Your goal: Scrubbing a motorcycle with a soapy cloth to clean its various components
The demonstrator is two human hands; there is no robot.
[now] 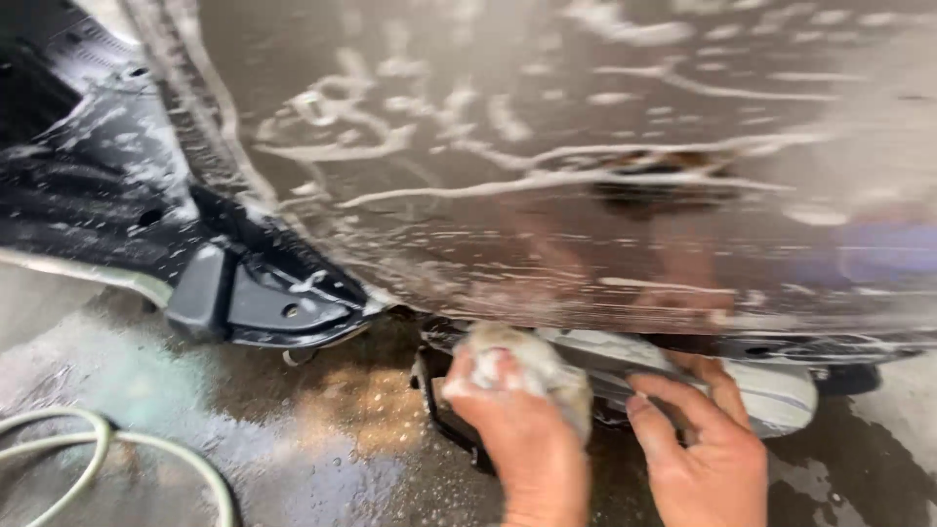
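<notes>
Above my hands I see a soapy car body panel (547, 195), blurred and cut off at every edge. Just below it, the lower sill trim (771, 390) runs partly hidden behind my fingers. My left hand (522, 439) grips a sudsy sponge (532, 361) against it; my right hand (708, 454) rests spread, holding nothing. A hose (107, 439) lies far left.

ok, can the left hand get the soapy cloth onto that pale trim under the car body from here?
Probably yes. The left hand holds the cloth right against the pale trim; nothing lies between, and the right hand rests further along it.
</notes>
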